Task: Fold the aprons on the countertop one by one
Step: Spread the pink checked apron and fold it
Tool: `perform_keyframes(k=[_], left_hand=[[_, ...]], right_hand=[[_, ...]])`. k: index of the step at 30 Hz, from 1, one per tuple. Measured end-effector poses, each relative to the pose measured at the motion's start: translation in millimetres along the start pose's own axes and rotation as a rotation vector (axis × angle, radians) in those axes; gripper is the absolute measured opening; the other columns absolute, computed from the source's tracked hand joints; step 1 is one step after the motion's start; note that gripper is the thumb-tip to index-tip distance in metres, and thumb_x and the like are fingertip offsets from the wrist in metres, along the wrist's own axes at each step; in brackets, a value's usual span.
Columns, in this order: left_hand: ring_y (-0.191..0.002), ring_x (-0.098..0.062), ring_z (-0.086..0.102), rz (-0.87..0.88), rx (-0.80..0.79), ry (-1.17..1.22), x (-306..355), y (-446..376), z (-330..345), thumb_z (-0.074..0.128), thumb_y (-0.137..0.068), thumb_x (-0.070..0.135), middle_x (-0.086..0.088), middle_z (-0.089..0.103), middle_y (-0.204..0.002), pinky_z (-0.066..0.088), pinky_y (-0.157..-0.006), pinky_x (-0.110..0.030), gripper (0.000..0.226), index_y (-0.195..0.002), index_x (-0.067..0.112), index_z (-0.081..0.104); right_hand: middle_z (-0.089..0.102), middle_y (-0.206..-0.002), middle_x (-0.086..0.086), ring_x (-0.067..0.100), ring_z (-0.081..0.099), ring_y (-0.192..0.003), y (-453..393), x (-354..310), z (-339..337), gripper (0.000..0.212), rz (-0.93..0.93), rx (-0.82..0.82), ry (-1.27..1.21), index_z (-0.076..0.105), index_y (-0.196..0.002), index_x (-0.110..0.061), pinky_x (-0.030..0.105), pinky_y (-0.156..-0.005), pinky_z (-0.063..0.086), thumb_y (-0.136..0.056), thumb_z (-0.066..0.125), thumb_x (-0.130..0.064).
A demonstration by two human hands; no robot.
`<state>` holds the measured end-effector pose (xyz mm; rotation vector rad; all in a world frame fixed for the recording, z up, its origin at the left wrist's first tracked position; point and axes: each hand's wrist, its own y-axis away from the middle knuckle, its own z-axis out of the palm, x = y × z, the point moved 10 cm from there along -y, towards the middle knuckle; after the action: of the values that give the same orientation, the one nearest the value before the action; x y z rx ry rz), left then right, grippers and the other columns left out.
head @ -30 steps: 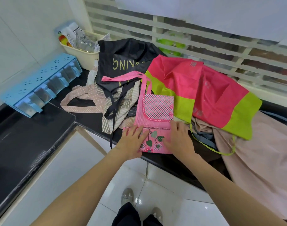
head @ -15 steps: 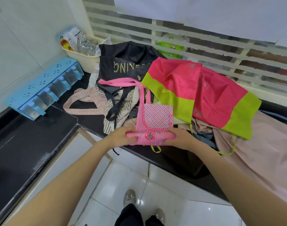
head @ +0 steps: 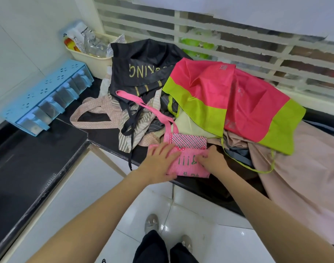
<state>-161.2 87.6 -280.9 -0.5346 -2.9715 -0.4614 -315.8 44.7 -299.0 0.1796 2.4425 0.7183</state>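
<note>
A small pink apron (head: 189, 166) lies folded at the front edge of the black countertop (head: 48, 149), its checked bib (head: 189, 141) and pink neck strap (head: 143, 105) reaching back over the pile. My left hand (head: 160, 160) lies flat on the apron's left part with fingers spread. My right hand (head: 212, 160) rests on its right edge, fingertips bent onto the cloth. Behind lie a black apron (head: 143, 73) with gold letters, a pink and lime apron (head: 228, 103), a striped one (head: 135, 130) and a beige one (head: 304, 168).
A blue spice rack (head: 44, 99) stands at the left against the wall. A cream tub (head: 92, 59) with packets sits in the back corner. The beige apron hangs over the counter's front edge at right. White floor tiles and my feet (head: 151, 223) lie below.
Both hands lifted the apron's lower edge and folded it upward over itself. Now its reverse side faces up and both hands press it flat.
</note>
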Motion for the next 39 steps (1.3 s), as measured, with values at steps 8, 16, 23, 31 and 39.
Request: perform_keyframes(k=[8,16,23,31,39], left_hand=[[-0.145,-0.027,0.002,0.012,-0.189,-0.169,3,-9,15,0.054,-0.088,0.028,-0.005,-0.001,-0.159,0.012,-0.114,-0.049,0.08,-0.151,0.021,0.005],[-0.095,-0.023,0.061,-0.098,0.023,0.328,-38,-8,-36,0.045,-0.075,0.044,-0.001,0.067,-0.103,0.049,-0.079,-0.034,0.048,-0.117,0.023,0.059],[-0.121,-0.028,0.045,-0.362,0.124,0.195,-66,-22,-37,0.046,-0.095,0.036,-0.008,0.05,-0.128,0.035,-0.098,-0.038,0.044,-0.13,0.011,0.042],[-0.11,-0.024,0.049,-0.241,0.122,0.343,-68,-41,-54,0.059,-0.082,0.052,-0.007,0.055,-0.117,0.041,-0.096,-0.036,0.051,-0.113,0.011,0.057],[-0.061,-0.01,0.057,-0.253,-0.005,1.796,-57,-66,-113,0.048,-0.095,0.01,-0.003,0.06,-0.075,0.051,-0.062,-0.018,0.015,-0.087,0.014,0.06]], right_hand=[[0.027,-0.145,0.009,0.027,0.027,-0.134,35,-45,27,0.068,-0.627,0.042,0.709,0.034,-0.138,-0.013,0.038,-0.105,0.026,-0.083,0.06,-0.042],[0.054,-0.083,0.001,0.026,0.056,-0.096,19,-64,-3,0.019,-0.538,-0.098,0.469,0.044,-0.074,-0.022,0.028,-0.068,0.029,-0.091,0.053,-0.027],[0.044,-0.134,0.013,0.033,0.046,-0.122,-21,-68,-14,0.06,-0.302,-0.043,0.635,0.037,-0.134,-0.008,0.045,-0.1,0.039,-0.09,0.053,-0.046],[0.053,-0.131,0.01,0.028,0.05,-0.121,-28,-101,39,0.048,-0.299,-0.368,0.506,0.05,-0.13,-0.008,0.034,-0.099,0.039,-0.089,0.062,-0.028],[0.06,-0.121,0.011,0.029,0.055,-0.111,-16,-97,11,0.045,-0.324,-0.424,0.752,0.053,-0.128,-0.011,0.027,-0.083,0.044,-0.084,0.062,-0.019]])
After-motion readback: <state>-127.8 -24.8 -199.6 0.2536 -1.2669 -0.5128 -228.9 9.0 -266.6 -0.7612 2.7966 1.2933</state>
